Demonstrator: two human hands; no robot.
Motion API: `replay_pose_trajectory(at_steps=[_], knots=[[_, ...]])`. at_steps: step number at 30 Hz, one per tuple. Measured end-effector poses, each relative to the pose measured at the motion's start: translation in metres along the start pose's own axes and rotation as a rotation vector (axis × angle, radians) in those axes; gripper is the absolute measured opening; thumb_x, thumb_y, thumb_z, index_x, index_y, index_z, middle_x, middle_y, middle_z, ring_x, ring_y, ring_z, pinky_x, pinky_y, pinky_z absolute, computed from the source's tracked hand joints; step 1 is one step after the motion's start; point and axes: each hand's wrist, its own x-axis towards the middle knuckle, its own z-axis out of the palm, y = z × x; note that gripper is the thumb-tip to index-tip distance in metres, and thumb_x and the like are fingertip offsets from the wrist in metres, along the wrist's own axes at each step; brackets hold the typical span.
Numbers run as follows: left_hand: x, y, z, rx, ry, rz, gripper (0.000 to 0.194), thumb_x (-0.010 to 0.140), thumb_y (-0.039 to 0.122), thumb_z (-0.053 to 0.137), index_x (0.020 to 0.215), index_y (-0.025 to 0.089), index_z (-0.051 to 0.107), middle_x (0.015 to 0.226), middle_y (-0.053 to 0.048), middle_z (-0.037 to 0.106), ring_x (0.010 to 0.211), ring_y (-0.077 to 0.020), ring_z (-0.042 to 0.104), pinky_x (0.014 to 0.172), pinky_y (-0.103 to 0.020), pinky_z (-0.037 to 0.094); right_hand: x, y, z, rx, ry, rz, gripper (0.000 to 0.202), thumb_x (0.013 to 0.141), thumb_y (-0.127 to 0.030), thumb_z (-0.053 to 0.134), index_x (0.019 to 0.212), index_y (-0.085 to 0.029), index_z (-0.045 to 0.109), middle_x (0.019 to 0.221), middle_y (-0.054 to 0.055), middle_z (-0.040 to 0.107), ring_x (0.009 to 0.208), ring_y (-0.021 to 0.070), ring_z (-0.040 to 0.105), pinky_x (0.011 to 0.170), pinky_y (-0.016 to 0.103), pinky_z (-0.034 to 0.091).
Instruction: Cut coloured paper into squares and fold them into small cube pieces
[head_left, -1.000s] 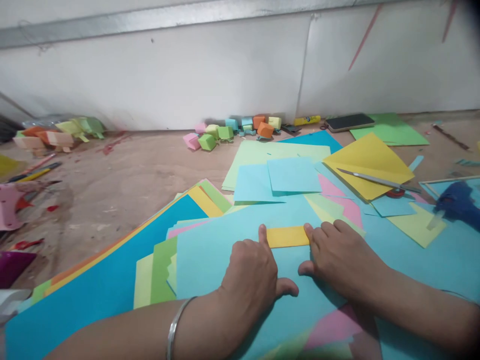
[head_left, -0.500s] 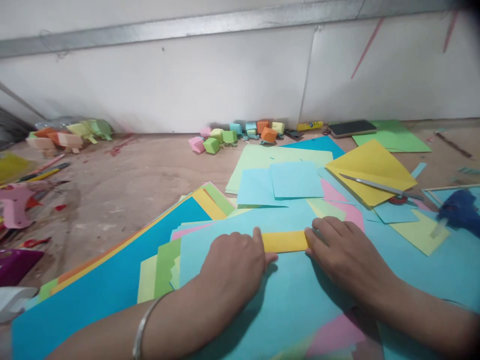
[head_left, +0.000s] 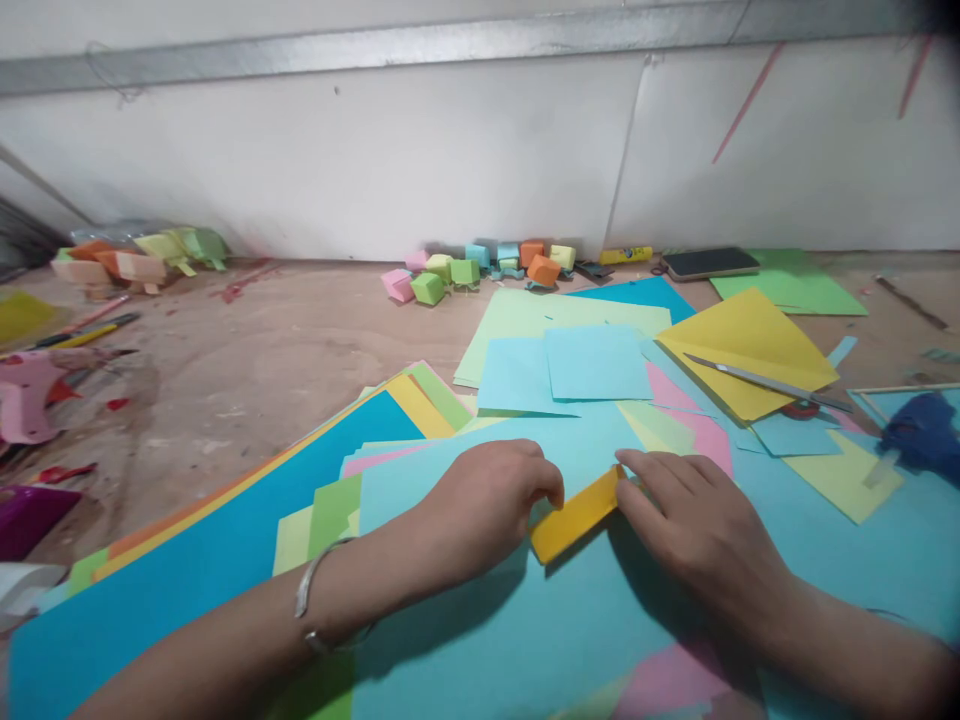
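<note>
A narrow folded piece of yellow paper (head_left: 576,520) is tilted up off a light blue sheet (head_left: 465,620), its left end toward me. My right hand (head_left: 686,515) pinches its right end between thumb and fingers. At the left part of its upper edge, my left hand (head_left: 499,500) has its fingers curled onto the paper; the thumb is hidden behind them. A metal bangle (head_left: 306,585) circles my left wrist. Beneath and left of my forearm lies a stack of coloured sheets, a dark blue sheet (head_left: 225,560) on top.
Small paper cubes (head_left: 465,270) line the wall. Light blue squares (head_left: 598,362) lie ahead; a scalpel-like blade (head_left: 765,380) rests on yellow paper (head_left: 750,345) at right, near a phone (head_left: 711,263). A pink glue gun (head_left: 26,395) is far left, a dark blue tool (head_left: 919,440) far right.
The yellow paper has gone from lying flat and level to lifted and slanted. My left hand has raised its wrist and curled its fingers; my right hand still grips the right end.
</note>
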Motion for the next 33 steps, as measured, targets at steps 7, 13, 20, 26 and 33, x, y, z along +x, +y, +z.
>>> replay_pose_trajectory(at_steps=[7, 13, 20, 26, 33], knots=[[-0.001, 0.009, 0.003, -0.059, 0.044, -0.011, 0.015, 0.087, 0.024, 0.059, 0.099, 0.021, 0.067, 0.087, -0.002, 0.069, 0.079, -0.0195, 0.063, 0.069, -0.03, 0.044, 0.002, -0.002, 0.001, 0.046, 0.052, -0.071, 0.032, 0.09, -0.003, 0.044, 0.067, -0.012, 0.064, 0.073, 0.013, 0.063, 0.07, 0.021, 0.047, 0.062, 0.035, 0.029], [0.002, 0.003, 0.019, -0.121, 0.066, -0.039, 0.045, 0.081, 0.009, 0.056, 0.123, 0.021, 0.045, 0.082, 0.001, 0.064, 0.072, -0.0184, 0.06, 0.063, -0.028, 0.041, 0.003, 0.002, 0.005, 0.112, 0.049, -0.166, 0.03, 0.092, -0.004, 0.044, 0.072, -0.011, 0.065, 0.08, 0.014, 0.067, 0.078, 0.0223, 0.052, 0.065, 0.035, 0.036], [0.004, -0.005, 0.023, 0.001, 0.108, -0.072, 0.023, 0.08, 0.008, 0.049, 0.099, 0.02, 0.048, 0.084, -0.002, 0.059, 0.072, -0.0189, 0.055, 0.062, -0.029, 0.041, 0.0, -0.001, 0.006, 0.128, 0.001, -0.283, 0.025, 0.093, -0.006, 0.043, 0.092, -0.011, 0.067, 0.087, 0.011, 0.066, 0.086, 0.0244, 0.054, 0.07, 0.038, 0.037], [0.003, -0.002, 0.013, 0.289, 0.101, 0.16, 0.025, 0.084, 0.005, 0.05, 0.102, 0.019, 0.06, 0.105, -0.01, 0.054, 0.095, -0.0247, 0.05, 0.077, -0.035, 0.045, -0.004, -0.002, 0.005, 0.127, -0.11, -0.293, 0.026, 0.092, -0.006, 0.04, 0.088, -0.013, 0.065, 0.075, 0.008, 0.062, 0.072, 0.0197, 0.051, 0.067, 0.037, 0.038], [0.007, -0.003, -0.005, 0.336, -0.015, 0.449, 0.01, 0.092, 0.018, 0.056, 0.086, 0.02, 0.064, 0.109, -0.008, 0.053, 0.101, -0.0221, 0.049, 0.087, -0.034, 0.044, -0.004, -0.005, -0.006, 0.144, -0.116, -0.312, 0.026, 0.089, -0.005, 0.04, 0.094, -0.013, 0.065, 0.081, 0.011, 0.066, 0.075, 0.0212, 0.056, 0.069, 0.038, 0.041]])
